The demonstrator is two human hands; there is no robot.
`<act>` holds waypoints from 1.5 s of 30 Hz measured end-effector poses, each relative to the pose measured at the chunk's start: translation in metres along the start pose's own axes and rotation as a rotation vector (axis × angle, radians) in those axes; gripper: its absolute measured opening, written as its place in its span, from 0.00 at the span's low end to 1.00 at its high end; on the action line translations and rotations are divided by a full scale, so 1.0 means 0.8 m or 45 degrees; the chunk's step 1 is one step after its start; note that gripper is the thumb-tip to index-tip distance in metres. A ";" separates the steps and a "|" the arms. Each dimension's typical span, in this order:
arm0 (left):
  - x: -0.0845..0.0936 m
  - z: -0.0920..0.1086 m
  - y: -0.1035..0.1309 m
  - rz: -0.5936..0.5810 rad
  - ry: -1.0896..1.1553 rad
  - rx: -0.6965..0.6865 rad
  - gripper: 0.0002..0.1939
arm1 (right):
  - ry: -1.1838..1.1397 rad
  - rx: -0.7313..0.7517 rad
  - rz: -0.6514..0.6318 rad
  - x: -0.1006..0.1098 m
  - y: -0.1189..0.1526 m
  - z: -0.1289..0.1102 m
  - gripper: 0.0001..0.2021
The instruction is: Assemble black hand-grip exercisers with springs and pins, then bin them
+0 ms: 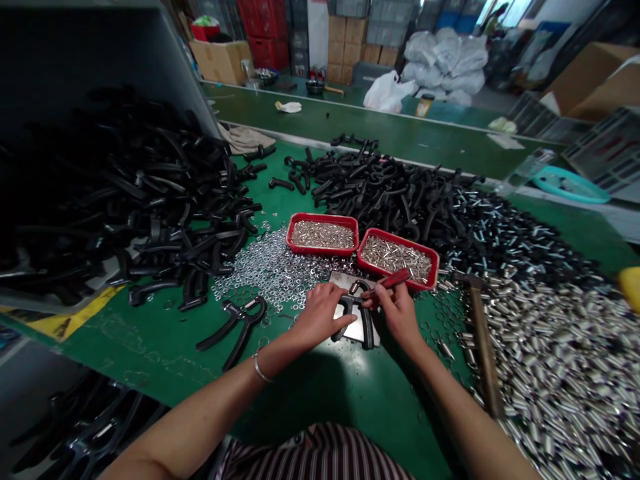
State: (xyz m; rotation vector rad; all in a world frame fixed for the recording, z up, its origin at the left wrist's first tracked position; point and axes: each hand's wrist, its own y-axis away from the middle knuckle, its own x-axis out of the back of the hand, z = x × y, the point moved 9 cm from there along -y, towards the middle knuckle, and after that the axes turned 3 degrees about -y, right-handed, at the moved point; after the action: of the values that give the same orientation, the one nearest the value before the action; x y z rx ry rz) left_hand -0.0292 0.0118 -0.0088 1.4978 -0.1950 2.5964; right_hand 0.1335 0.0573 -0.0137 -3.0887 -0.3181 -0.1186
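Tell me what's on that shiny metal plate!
A black two-handled grip lies over the metal plate. The right hand holds a red tool there. The left hand and grip cover parts of the plate, so I can't see underneath them.

Forearms [215, 408] angled inward; left fingers [330, 293] gripping, thumb [341, 324] extended; right fingers [386, 298] curled.

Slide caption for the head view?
Left hand on a black two-handled piece over a metal plate; right hand holding a red tool, near two red trays.
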 end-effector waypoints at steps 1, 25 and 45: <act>0.000 0.000 0.000 -0.004 -0.002 -0.001 0.26 | 0.135 0.020 -0.008 -0.002 0.003 -0.004 0.13; 0.009 0.013 -0.007 -0.103 -0.154 -0.083 0.31 | 0.885 -0.205 -0.173 0.094 0.035 0.009 0.17; 0.112 -0.108 -0.156 0.151 -0.746 0.034 0.15 | 1.481 0.565 -0.516 -0.152 -0.212 -0.057 0.02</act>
State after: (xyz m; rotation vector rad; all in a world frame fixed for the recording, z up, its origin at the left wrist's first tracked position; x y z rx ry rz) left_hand -0.1242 0.1552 0.0313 2.2801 -0.3146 2.1671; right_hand -0.0233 0.1968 0.0268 -2.0108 -0.7212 -1.4847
